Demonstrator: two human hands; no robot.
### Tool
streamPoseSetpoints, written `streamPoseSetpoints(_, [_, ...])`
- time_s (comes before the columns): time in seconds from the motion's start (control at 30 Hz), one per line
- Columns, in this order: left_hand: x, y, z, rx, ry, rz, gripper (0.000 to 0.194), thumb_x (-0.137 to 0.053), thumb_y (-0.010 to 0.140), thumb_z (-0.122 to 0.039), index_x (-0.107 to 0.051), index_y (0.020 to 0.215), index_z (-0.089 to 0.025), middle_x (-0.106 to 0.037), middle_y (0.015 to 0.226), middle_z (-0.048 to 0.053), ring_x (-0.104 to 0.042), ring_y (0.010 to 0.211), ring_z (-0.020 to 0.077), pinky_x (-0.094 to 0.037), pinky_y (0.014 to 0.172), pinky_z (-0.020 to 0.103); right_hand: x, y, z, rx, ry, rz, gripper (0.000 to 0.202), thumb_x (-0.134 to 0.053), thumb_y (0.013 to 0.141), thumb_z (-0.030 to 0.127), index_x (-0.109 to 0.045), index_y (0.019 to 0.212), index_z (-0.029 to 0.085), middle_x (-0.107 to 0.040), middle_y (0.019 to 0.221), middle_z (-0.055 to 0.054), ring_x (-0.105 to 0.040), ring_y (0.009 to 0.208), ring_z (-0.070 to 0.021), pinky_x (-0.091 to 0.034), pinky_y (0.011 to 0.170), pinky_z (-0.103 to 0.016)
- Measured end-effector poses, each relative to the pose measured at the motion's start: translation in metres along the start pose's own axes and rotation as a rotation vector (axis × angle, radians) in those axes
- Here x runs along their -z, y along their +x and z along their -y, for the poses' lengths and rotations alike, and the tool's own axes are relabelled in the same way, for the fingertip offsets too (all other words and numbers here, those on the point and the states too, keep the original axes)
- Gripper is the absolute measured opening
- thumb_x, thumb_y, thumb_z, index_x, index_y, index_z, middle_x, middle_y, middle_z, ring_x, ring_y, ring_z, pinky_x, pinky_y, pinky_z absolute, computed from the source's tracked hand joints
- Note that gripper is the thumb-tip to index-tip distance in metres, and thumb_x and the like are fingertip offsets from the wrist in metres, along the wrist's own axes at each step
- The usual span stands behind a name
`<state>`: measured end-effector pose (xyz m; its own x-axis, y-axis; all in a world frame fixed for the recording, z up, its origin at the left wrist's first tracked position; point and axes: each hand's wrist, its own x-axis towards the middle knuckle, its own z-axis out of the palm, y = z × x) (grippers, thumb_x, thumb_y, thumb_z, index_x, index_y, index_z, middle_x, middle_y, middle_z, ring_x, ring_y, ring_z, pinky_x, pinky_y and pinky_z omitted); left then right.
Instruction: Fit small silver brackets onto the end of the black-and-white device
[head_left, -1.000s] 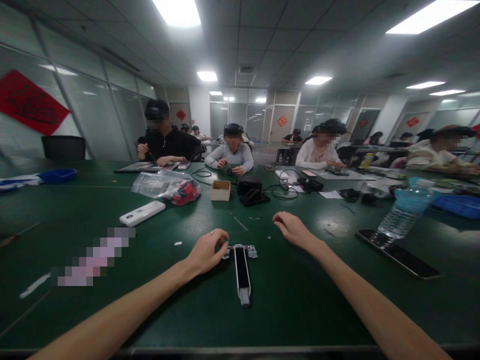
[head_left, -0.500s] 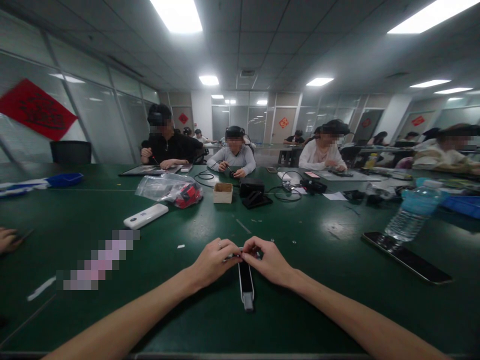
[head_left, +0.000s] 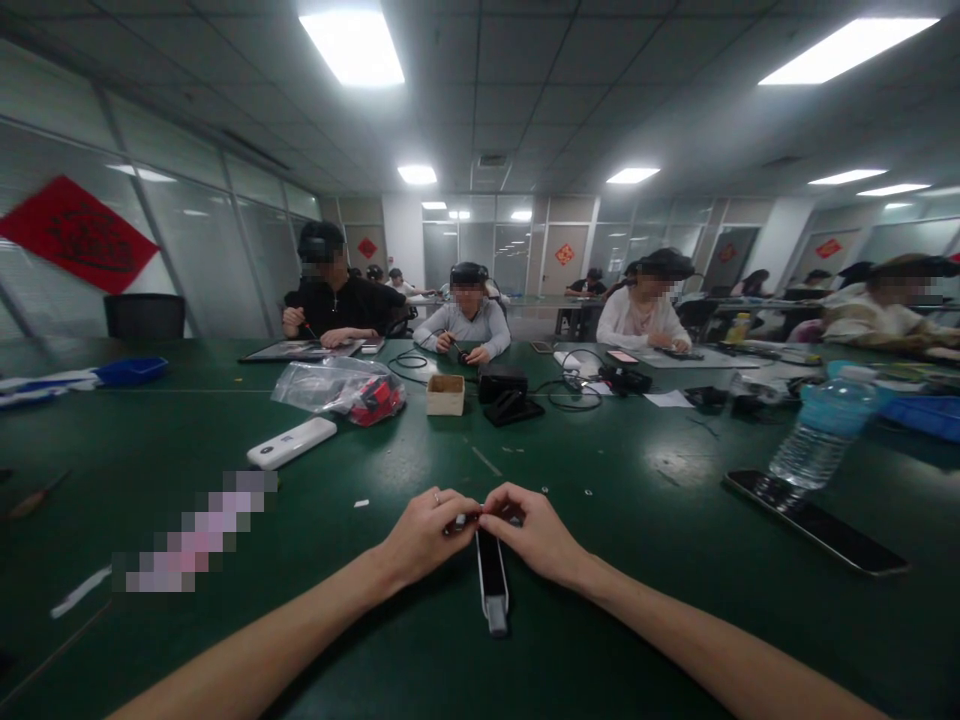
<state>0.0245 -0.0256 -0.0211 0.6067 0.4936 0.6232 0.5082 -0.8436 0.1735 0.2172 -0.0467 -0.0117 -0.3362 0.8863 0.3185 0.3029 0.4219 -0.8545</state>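
A slim, long device [head_left: 492, 575] with a black face, a pale rim and a grey block at its near end lies on the green table in front of me. My left hand [head_left: 431, 532] and my right hand [head_left: 534, 530] meet over its far end. Both hands are closed, thumbs and forefingers pinched together and their tips nearly touching. Small pale bits show between the fingers of the left hand. What the fingertips grip is too small and covered to make out. The far end of the device is partly hidden by the fingers.
A white oblong device [head_left: 292, 443], a plastic bag [head_left: 322, 385] with something red and a small box [head_left: 445, 395] lie ahead. To the right, a water bottle [head_left: 817, 430] stands by a black phone [head_left: 817, 522]. Two tiny rings lie beyond my right hand. Several people sit opposite.
The whole view has shifted slightly downward. Another person's hand at the left edge has left the view, and a thin tool lies there. My hands stay pinched at the device's far end.
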Motion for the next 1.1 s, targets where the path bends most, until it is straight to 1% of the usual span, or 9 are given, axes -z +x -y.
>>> streamPoseSetpoints(0.13, [0.002,0.001,0.0,0.089,-0.053,0.048,0.014,-0.052,0.082,-0.02,-0.063,0.09,-0.019,-0.066,0.077,0.002,-0.059,0.067,0.0125,-0.047,0.067,0.024,0.0,-0.001,0.001,0.018,-0.028,0.019,0.012,-0.06,0.08,0.027,-0.062,0.085,0.017,-0.064,0.082,-0.001,-0.059,0.074,-0.0132,-0.049,0.069,-0.026])
streamPoseSetpoints(0.27, [0.005,0.001,0.009,0.174,-0.089,0.068,0.013,-0.053,0.081,-0.02,-0.062,0.09,-0.018,-0.064,0.077,0.001,-0.057,0.063,0.0106,-0.046,0.065,0.022,0.008,0.001,-0.001,0.094,-0.212,-0.01,0.011,-0.057,0.082,0.027,-0.064,0.087,0.019,-0.064,0.082,-0.001,-0.058,0.075,-0.0139,-0.047,0.07,-0.028])
streamPoseSetpoints(0.4, [0.008,0.003,0.02,0.287,-0.039,0.112,0.011,-0.056,0.077,-0.016,-0.061,0.086,-0.017,-0.06,0.072,-0.002,-0.054,0.059,0.0102,-0.043,0.061,0.021,0.023,0.005,-0.014,0.136,-0.39,-0.038,0.011,-0.054,0.084,0.025,-0.062,0.088,0.018,-0.063,0.086,-0.004,-0.057,0.078,-0.0159,-0.047,0.07,-0.03])
streamPoseSetpoints(0.5, [0.011,0.005,0.024,0.343,-0.03,0.166,0.009,-0.057,0.075,-0.016,-0.062,0.083,-0.017,-0.057,0.067,-0.003,-0.052,0.057,0.0106,-0.041,0.059,0.021,0.032,0.008,-0.025,0.098,-0.47,-0.013,0.012,-0.053,0.084,0.025,-0.062,0.09,0.018,-0.062,0.09,-0.005,-0.057,0.081,-0.0169,-0.047,0.071,-0.031])
streamPoseSetpoints(0.67, [0.013,0.006,0.022,0.369,-0.068,0.216,0.012,-0.058,0.074,-0.017,-0.065,0.084,-0.017,-0.059,0.072,-0.002,-0.052,0.058,0.0106,-0.04,0.058,0.02,0.034,0.008,-0.032,0.069,-0.537,0.083,0.014,-0.051,0.085,0.027,-0.062,0.09,0.019,-0.061,0.091,-0.004,-0.055,0.083,-0.0169,-0.046,0.073,-0.031])
streamPoseSetpoints(0.8, [0.01,0.005,0.022,0.347,-0.089,0.256,0.013,-0.059,0.074,-0.018,-0.067,0.084,-0.018,-0.062,0.076,-0.001,-0.052,0.059,0.0105,-0.039,0.058,0.021,0.032,0.007,-0.031,0.078,-0.559,0.107,0.015,-0.049,0.086,0.027,-0.062,0.09,0.019,-0.061,0.089,-0.004,-0.053,0.082,-0.0167,-0.046,0.072,-0.031])
streamPoseSetpoints(0.93, [0.008,0.003,0.023,0.337,-0.088,0.277,0.012,-0.059,0.076,-0.023,-0.067,0.084,-0.019,-0.063,0.077,-0.001,-0.053,0.062,0.0116,-0.039,0.06,0.022,0.032,0.007,-0.03,0.069,-0.582,0.126,0.016,-0.05,0.085,0.029,-0.063,0.088,0.02,-0.061,0.089,-0.004,-0.052,0.081,-0.017,-0.045,0.071,-0.032])
streamPoseSetpoints(1.1, [0.011,0.006,0.019,0.387,-0.096,0.319,0.016,-0.057,0.077,-0.023,-0.069,0.086,-0.018,-0.065,0.078,-0.001,-0.053,0.064,0.0119,-0.039,0.06,0.021,0.032,0.008,-0.03,0.092,-0.625,0.143,0.016,-0.051,0.085,0.029,-0.063,0.085,0.018,-0.061,0.084,-0.004,-0.051,0.079,-0.0171,-0.043,0.072,-0.032])
